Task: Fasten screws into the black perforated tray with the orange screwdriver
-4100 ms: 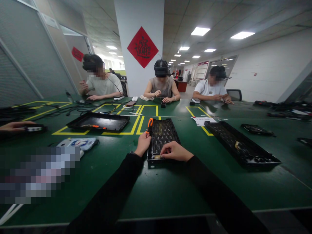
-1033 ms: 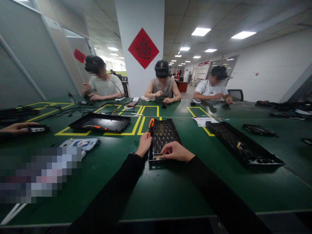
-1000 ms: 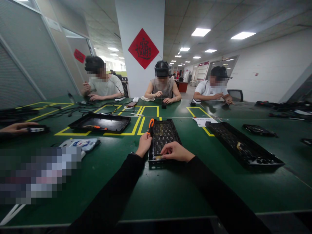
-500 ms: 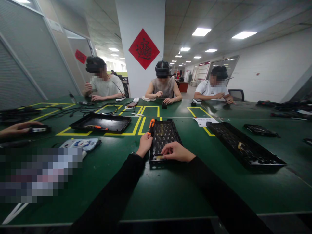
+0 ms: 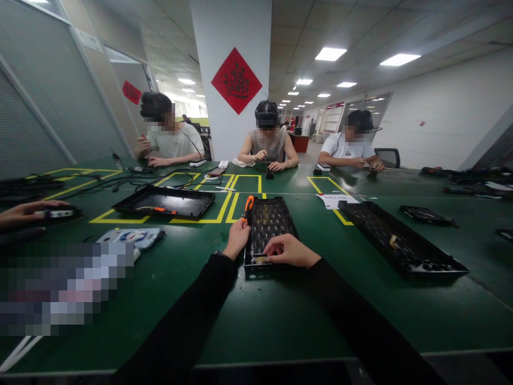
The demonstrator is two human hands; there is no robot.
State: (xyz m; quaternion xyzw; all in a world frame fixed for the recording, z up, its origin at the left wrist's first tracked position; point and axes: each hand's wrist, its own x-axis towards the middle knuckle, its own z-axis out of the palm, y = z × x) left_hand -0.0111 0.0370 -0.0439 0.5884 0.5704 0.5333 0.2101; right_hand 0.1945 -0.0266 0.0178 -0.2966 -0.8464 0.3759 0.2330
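Observation:
In front of me on the green table lies a black tray-like casing (image 5: 276, 209) with rows of small pale marks across its inside. My left hand (image 5: 238, 238) is closed at its left edge, gripping a tool with an orange-and-black handle (image 5: 249, 205); the handle points away from me and its working end is hidden. My right hand (image 5: 289, 250) reaches into the casing's near end with fingers pinched together. Under those fingertips sits a small tan piece (image 5: 260, 260); whether they grip it or only touch it cannot be made out.
A black tray (image 5: 184, 193) with an orange-handled tool inside lies to the left, and a long black casing (image 5: 368, 227) to the right. A phone-like object (image 5: 138, 235) rests at left near another person's hand (image 5: 34, 213). Three people sit across the table.
Both hands stay almost in place at the casing. The orange-and-black handle has tilted slightly. The whole view has shifted a little.

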